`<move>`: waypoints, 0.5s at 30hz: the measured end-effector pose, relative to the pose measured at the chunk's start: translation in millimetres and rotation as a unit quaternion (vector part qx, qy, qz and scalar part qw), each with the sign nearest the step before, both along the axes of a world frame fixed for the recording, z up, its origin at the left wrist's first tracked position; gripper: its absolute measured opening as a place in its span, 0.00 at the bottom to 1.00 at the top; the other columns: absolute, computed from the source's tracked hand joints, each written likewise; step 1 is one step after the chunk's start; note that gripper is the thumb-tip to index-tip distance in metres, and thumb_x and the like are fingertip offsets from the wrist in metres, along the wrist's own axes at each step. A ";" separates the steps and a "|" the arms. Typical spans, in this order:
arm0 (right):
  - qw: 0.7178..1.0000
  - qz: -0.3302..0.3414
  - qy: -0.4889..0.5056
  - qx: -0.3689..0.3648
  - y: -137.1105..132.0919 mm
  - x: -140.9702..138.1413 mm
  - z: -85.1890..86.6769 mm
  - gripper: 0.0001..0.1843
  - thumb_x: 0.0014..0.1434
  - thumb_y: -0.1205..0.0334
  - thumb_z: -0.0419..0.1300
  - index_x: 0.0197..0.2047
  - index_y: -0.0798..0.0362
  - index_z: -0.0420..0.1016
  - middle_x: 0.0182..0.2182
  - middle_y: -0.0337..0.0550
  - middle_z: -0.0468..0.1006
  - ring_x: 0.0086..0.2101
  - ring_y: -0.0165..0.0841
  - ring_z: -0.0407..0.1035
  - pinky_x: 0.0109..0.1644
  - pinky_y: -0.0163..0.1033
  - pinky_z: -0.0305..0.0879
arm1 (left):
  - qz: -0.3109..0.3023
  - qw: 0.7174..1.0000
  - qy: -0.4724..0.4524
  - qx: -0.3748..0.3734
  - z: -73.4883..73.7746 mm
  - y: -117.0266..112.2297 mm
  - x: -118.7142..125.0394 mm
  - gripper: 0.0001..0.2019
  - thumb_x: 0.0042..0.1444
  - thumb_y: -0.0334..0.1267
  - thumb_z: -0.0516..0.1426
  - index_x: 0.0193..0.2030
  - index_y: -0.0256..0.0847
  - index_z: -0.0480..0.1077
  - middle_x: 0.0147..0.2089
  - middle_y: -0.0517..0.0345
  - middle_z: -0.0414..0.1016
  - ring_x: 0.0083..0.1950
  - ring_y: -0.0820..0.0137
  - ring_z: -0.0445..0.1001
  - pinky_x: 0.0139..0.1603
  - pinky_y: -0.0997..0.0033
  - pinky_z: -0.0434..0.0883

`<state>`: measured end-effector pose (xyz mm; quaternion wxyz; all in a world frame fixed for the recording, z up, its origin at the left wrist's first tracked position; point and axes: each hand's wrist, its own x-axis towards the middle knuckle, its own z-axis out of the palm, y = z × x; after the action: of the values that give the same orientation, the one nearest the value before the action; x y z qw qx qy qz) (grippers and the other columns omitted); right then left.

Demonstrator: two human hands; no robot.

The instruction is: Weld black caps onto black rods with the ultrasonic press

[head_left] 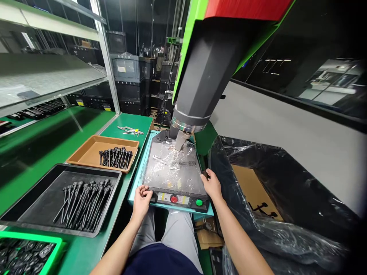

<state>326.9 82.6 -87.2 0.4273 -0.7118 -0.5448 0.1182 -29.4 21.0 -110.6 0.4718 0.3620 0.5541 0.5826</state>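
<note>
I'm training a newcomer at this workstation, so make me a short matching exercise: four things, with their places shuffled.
1. Left hand
2. Right hand
3. Red button
4. Brown tray

A. Beyond the black tray
B. At the machine base's right side
C. Left of the green button
D. At the base's front left corner

Pairs: 1-D, 2-B, 3-C, 4-A

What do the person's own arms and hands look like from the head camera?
Both the left hand and the right hand are ungloved, with slim fingers. The forearms are bare; no sleeve, watch or cable shows on them. Below, a dark navy top and light grey trousers are visible.
</note>
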 end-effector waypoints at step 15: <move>0.971 0.165 0.104 -0.139 18.1 -2.0 17.3 0.16 0.49 0.48 0.62 0.31 0.53 0.76 0.22 0.40 0.75 0.27 0.36 0.72 0.34 0.39 0.64 | -0.062 0.993 -0.055 0.089 33.7 20.2 -6.7 0.32 0.52 0.47 0.66 0.60 0.37 0.65 0.35 0.56 0.76 0.34 0.71 0.75 0.34 0.73 0.72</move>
<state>324.9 100.7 -69.8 0.3537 -0.6481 -0.5853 0.3351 -36.2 41.2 -76.9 0.5025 0.4037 0.4501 0.6180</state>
